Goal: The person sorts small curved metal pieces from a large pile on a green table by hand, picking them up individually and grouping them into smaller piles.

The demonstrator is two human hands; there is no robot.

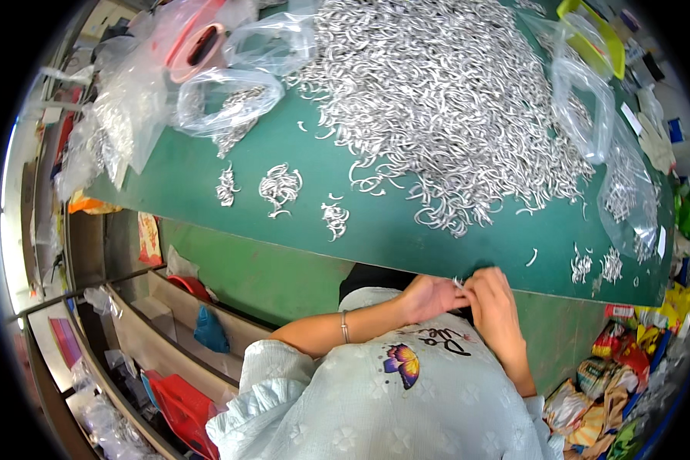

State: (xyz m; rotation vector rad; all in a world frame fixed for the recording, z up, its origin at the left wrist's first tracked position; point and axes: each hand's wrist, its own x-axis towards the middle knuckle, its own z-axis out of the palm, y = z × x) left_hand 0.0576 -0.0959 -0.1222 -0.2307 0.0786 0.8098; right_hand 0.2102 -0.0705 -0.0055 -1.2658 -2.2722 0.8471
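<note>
Close together at the table's near edge, my left hand (pixel 431 299) and my right hand (pixel 492 295) meet in front of my body. A small curved silver metal piece (pixel 458 284) shows between their fingertips, and both hands are closed in a pinch on it. Beyond them a large pile of the same curved silver pieces (pixel 452 100) covers much of the green table (pixel 391 249). Smaller heaps lie to the left, among them a rounded heap (pixel 280 188). One loose piece (pixel 532 257) rests to the right of my hands, near two little heaps (pixel 583 266).
Clear plastic bags with silver pieces lie at the left (pixel 230 103) and right (pixel 629 192). A pink basket (pixel 195 50) and a yellow-green container (pixel 594 38) stand at the back. Below left is a drawer (pixel 172 326); colourful packages (pixel 613 360) are piled at lower right.
</note>
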